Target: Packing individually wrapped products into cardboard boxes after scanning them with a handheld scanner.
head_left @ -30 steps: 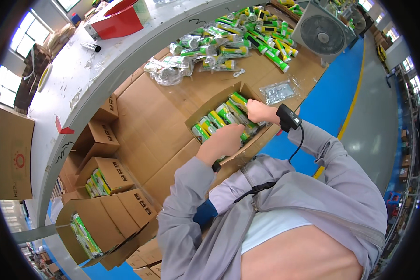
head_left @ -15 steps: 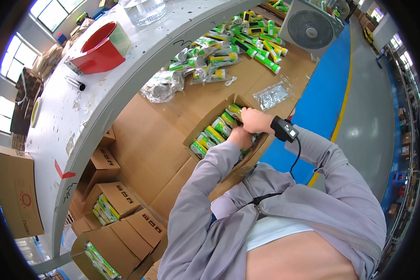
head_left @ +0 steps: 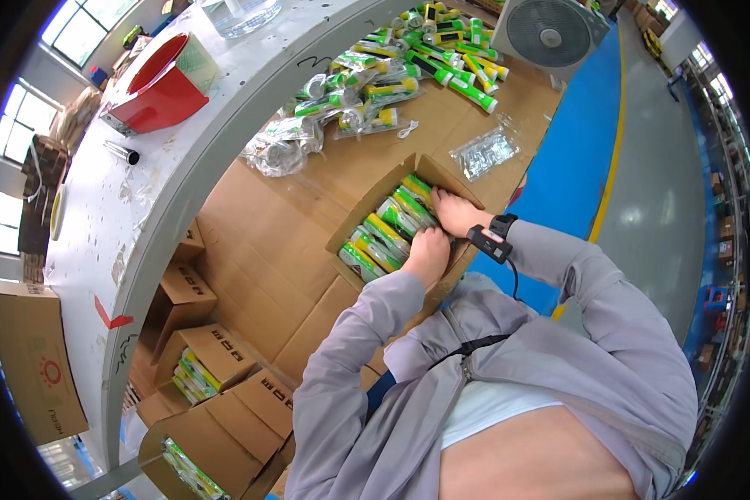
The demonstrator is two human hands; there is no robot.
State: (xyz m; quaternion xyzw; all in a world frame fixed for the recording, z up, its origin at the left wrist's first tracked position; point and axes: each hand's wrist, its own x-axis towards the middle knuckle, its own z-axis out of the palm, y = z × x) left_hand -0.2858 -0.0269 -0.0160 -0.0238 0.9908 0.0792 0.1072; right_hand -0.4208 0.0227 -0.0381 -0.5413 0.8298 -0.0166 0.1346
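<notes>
An open cardboard box [head_left: 353, 223] stands on the cardboard-covered table in front of me. Green-and-yellow tubes that look like flashlights [head_left: 385, 236], wrapped in clear plastic bags, lie side by side in it. My left hand [head_left: 429, 252] is in the near right part of the box, fingers curled down on the ends of the bagged flashlights. Just beyond it, by the far right wall, my right hand [head_left: 458, 213] has its bent fingers closed at the end of a bagged flashlight. The fingertips of both hands are partly hidden.
A heap of loose and bagged flashlights [head_left: 392, 79] covers the far table, beside a box fan [head_left: 550, 35]. Clear bags [head_left: 487, 153] lie right of the box. A white shelf [head_left: 171, 179] curves along the left, with a red tape dispenser [head_left: 162, 92]. Filled cartons [head_left: 217, 358] stand below.
The flashlights in the box lie more evenly in their row. My left hand has risen and shows more fully; my right hand has lowered slightly to the box's right side.
</notes>
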